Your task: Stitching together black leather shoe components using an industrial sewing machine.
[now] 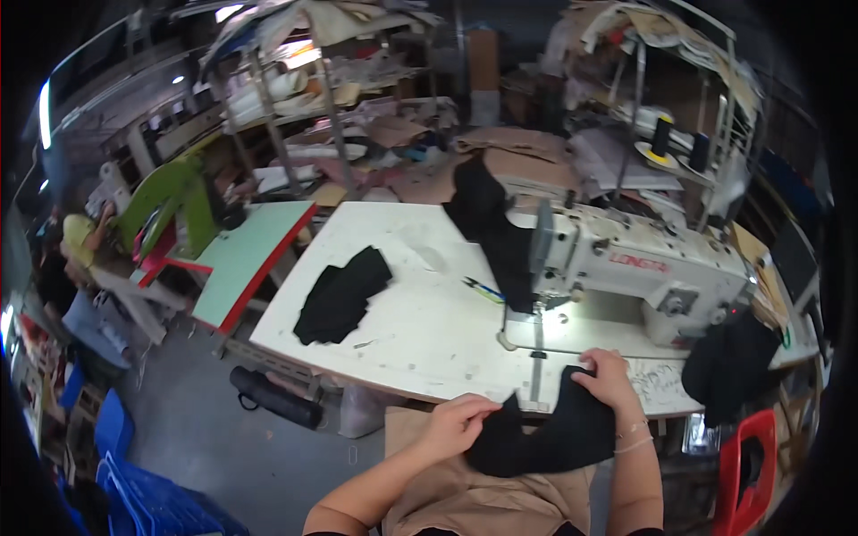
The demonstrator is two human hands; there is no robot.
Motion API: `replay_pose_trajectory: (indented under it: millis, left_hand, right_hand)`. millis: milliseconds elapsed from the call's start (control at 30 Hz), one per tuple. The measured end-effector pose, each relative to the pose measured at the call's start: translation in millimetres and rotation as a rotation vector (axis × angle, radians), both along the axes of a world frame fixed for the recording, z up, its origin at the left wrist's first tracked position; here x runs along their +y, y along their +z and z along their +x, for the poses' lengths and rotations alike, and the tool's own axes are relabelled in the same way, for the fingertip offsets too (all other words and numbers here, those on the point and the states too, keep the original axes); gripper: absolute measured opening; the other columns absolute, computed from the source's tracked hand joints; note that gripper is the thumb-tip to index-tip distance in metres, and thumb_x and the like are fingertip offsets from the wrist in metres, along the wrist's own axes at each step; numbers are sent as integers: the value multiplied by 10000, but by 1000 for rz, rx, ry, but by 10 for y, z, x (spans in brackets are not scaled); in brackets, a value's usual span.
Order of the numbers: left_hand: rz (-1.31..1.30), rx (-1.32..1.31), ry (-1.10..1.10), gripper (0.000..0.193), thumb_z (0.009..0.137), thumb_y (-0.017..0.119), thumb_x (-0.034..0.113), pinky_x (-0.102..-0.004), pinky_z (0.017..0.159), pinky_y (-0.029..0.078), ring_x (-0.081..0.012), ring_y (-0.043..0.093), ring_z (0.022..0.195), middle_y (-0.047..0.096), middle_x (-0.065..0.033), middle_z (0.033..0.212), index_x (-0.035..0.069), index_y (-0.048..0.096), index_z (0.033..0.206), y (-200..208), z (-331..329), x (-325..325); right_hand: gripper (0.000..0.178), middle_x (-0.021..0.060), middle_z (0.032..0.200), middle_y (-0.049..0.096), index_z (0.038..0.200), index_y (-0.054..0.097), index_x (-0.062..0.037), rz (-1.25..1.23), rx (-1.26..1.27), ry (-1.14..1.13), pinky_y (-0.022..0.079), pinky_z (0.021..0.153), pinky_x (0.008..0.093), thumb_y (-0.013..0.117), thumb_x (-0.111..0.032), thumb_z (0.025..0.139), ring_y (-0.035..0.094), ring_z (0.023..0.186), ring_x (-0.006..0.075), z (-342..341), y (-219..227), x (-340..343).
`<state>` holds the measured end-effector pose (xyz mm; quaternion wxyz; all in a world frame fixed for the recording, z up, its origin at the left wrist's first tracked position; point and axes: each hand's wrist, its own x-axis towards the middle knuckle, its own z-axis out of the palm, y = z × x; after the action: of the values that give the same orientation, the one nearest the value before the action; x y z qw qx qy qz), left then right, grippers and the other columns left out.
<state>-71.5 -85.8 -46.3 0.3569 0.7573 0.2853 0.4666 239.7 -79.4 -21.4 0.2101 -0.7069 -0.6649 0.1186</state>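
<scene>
A curved black fabric piece hangs between my hands at the front edge of the sewing table, over my brown apron. My left hand pinches its left tip, and my right hand grips its upper right end. Just beyond stands a white sewing machine, its lamp lighting the needle plate. Another black fabric strip lies along the machine's left side. Farther left on the table rests a stack of black cut pieces. Small thread snips lie between the stack and the machine.
More black fabric drapes over the table's right end, near a red chair. Thread cones stand behind the machine. At left are a green machine on a red-edged table, a person, and blue plastic crates.
</scene>
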Motion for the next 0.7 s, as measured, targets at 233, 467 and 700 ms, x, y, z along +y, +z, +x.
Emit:
replay_pose_trajectory:
  millis: [233,467,700]
  left_hand:
    - [14,4,79,244,796,582,-44,-253,684,522,-174,640,774,655,-97,912,52,667,1004,151,220,-14]
    - [-467,-16,-285,206,814,674,66,-239,725,506,-115,617,764,656,-58,909,30,655,1016,406,584,210]
    - [-407,-55,-147,118,788,703,8,-195,527,470,-69,595,635,635,-39,780,-12,664,898,201,466,138]
  right_hand:
    - [162,97,792,553,814,591,-40,253,273,164,489,640,338,717,-42,711,587,735,267,-354,162,-109]
    - [166,55,809,543,837,648,-77,368,314,522,473,612,312,734,-35,701,558,699,245,-576,476,-480]
    - [162,82,757,580,830,668,-58,269,381,312,461,584,301,754,-97,699,568,657,234,-751,446,-430]
